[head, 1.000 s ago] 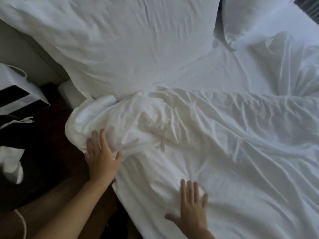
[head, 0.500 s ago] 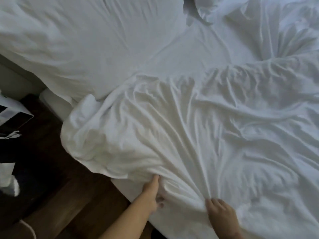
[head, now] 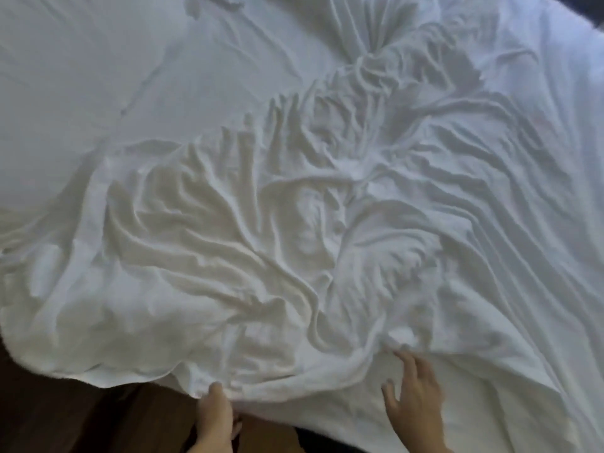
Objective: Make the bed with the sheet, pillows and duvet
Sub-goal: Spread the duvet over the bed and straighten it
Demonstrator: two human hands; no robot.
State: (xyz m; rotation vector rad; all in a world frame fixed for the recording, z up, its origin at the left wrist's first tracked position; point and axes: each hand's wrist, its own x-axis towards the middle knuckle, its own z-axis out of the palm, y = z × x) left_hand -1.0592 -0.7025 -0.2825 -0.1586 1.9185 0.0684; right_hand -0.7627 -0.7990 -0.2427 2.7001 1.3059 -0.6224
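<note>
A crumpled white duvet (head: 294, 240) covers most of the bed, its folds fanning out from the near edge. Smooth white sheet (head: 202, 70) shows beyond it at the upper left. My left hand (head: 214, 415) is at the bottom edge; its thumb lies on top of the duvet's hem and the fingers are hidden beneath, so it grips the duvet. My right hand (head: 413, 397) rests on the duvet to the right with fingers spread and straight, the fingertips at a small bunched fold. Whether a pillow is in view I cannot tell.
Dark wooden floor (head: 65, 420) lies below the bed's near edge at the lower left. A dark strip (head: 586, 9) shows past the bed at the top right corner.
The duvet has been dragged toward the near edge, and the view has swung right along the bed. My right hand has let go of its fold and now lies flat. My left hand keeps the hem.
</note>
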